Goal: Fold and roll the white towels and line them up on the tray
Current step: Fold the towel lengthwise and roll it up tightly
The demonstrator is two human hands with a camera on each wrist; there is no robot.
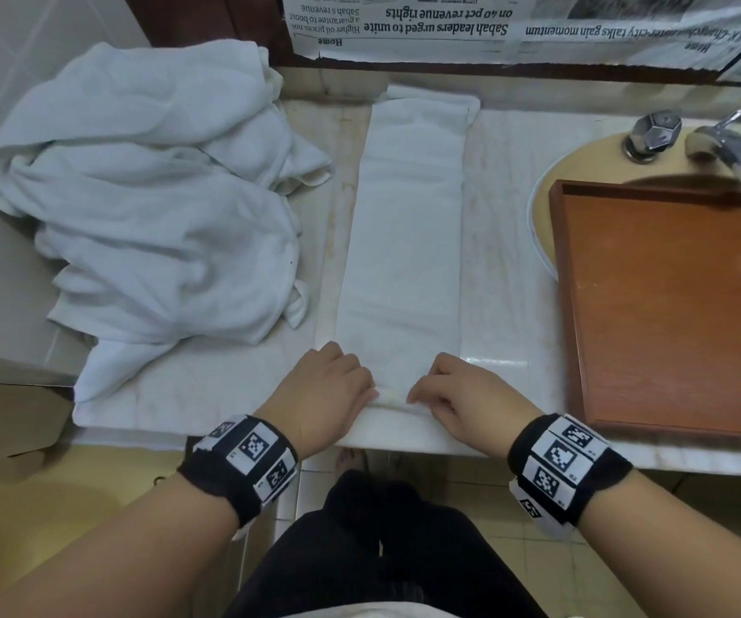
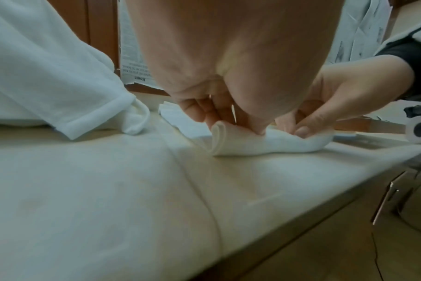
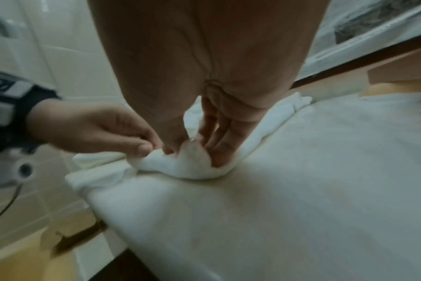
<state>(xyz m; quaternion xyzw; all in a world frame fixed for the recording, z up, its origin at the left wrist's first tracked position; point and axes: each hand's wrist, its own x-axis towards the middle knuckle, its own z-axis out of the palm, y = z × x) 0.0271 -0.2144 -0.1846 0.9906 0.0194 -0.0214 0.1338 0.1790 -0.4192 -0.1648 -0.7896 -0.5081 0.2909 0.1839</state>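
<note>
A white towel (image 1: 408, 225) folded into a long narrow strip lies on the counter, running from the front edge toward the back wall. Its near end is curled over into the start of a roll (image 2: 243, 140) (image 3: 192, 165). My left hand (image 1: 337, 385) (image 2: 228, 117) pinches the left part of that rolled end, and my right hand (image 1: 453, 394) (image 3: 204, 144) pinches the right part, thumbs below and fingers over the top. A brown wooden tray (image 1: 671, 305) sits to the right over the sink, with nothing on it.
A heap of unfolded white towels (image 1: 150, 207) fills the counter's left side. A tap (image 1: 734, 149) and sink rim (image 1: 538, 207) lie behind the tray. Newspaper (image 1: 493, 24) covers the back wall. An open cardboard box flap (image 1: 7, 421) sits at lower left.
</note>
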